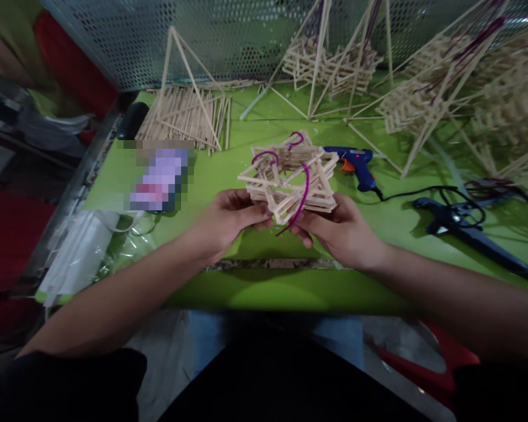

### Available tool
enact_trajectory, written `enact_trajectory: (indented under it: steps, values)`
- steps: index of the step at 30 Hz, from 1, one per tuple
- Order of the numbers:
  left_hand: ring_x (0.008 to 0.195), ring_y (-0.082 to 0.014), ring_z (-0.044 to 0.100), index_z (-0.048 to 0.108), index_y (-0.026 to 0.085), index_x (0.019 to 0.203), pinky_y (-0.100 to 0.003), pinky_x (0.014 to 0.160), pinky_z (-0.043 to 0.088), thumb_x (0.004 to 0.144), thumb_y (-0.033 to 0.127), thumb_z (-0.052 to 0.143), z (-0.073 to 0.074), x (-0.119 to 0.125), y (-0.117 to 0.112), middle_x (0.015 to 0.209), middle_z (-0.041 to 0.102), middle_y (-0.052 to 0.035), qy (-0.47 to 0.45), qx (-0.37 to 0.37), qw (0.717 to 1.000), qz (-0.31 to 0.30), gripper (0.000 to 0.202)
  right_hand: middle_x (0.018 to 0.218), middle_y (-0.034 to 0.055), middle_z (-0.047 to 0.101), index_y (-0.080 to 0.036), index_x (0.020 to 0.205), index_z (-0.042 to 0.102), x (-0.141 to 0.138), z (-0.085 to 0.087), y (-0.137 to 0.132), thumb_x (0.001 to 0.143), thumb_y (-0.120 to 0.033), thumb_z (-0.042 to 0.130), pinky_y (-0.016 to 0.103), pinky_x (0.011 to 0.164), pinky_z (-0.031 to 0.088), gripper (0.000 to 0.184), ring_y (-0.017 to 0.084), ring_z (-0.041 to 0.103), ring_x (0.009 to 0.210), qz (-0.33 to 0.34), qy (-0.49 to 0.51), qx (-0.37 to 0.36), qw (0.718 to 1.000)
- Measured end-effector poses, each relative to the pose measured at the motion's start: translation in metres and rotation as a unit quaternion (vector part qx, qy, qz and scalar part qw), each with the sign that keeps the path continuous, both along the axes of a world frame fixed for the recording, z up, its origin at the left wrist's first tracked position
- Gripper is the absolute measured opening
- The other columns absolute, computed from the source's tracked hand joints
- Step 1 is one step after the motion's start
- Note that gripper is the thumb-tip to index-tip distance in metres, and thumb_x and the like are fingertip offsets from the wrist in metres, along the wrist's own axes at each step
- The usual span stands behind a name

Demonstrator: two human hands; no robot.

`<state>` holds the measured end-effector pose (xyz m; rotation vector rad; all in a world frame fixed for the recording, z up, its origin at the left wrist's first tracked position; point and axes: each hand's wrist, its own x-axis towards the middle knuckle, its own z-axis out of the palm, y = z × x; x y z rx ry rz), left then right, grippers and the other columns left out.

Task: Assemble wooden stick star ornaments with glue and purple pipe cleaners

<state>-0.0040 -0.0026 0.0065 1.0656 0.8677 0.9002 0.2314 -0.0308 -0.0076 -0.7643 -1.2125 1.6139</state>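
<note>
Both hands hold a star-shaped frame of stacked wooden sticks (285,202) above the front of the green table. My left hand (232,220) grips its left lower side, thumb along the near edge. On the right lower side, my right hand (338,231) is closed on it, with some fingers hidden underneath. Purple cord pieces (306,181) curve up from the frame, and one hangs down in front beside my right fingers. Just behind the frame's right side lies a blue glue gun (356,164) with an orange trigger.
A pile of wooden sticks (193,114) lies back left under a stick pyramid (171,64). A blurred phone (160,179) and a white power block (81,252) are at left. Black-handled cutters (466,234) and a cable lie right. More stick structures (422,88) stand behind, against perforated metal (246,41).
</note>
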Motion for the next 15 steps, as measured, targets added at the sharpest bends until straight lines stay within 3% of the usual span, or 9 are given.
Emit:
enact_trajectory:
  steps: [7, 15]
  values:
    - [0.062, -0.0104, 0.066, 0.081, 0.02, 0.08, -0.023, 0.057, 0.048, 0.081, 0.037, 0.114, 0.0051, 0.0008, -0.0011, 0.073, 0.074, 0.0008, -0.007, -0.048, 0.999, -0.007, 0.037, 0.079, -0.0019, 0.075, -0.022, 0.093, 0.08, -0.0036, -0.0019, -0.0018, 0.09, -0.048, 0.115, 0.023, 0.048, 0.054, 0.044, 0.011, 0.063, 0.06, -0.021, 0.005, -0.01, 1.0]
    - [0.065, -0.0125, 0.063, 0.079, 0.02, 0.081, -0.025, 0.062, 0.049, 0.08, 0.03, 0.102, 0.0087, -0.0027, 0.0024, 0.07, 0.072, -0.0007, 0.002, -0.061, 0.998, 0.019, 0.025, 0.086, 0.0008, 0.074, -0.025, 0.098, 0.076, 0.0011, 0.0006, -0.0028, 0.101, -0.058, 0.103, 0.027, 0.053, 0.055, 0.042, 0.014, 0.066, 0.069, -0.048, -0.006, -0.017, 0.999]
